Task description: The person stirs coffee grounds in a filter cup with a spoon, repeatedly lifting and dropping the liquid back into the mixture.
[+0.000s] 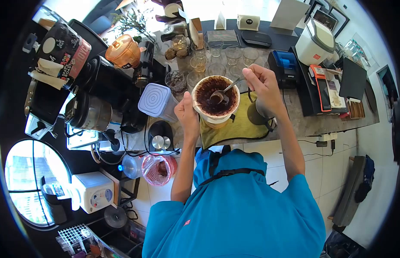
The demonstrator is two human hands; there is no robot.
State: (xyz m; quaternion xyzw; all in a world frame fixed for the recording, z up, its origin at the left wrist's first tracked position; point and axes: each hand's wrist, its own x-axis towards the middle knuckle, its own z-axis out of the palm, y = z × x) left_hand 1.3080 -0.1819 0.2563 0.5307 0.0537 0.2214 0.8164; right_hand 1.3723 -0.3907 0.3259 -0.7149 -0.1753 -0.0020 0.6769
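Note:
A white coffee dripper (216,119) holds a paper filter lined with dark wet coffee grounds (204,102). My left hand (188,115) is closed at the dripper's left side, thumb up, its other fingers partly hidden. Pinched in my right hand (263,88) is the handle of a metal spoon (230,87), whose bowl dips into the filter. Beneath the dripper, part of a rounded vessel shows, resting on a green cloth (243,130). Below my right hand stands a dark kettle (256,115), partly covered by the hand and wrist.
Several clear glasses (233,53) stand behind the dripper. A lidded canister (155,101) and coffee grinder (90,109) are to the left. On the right sit a blue-topped printer (284,64) and an orange card terminal (320,88). A pink-lined bin (159,170) stands below the counter.

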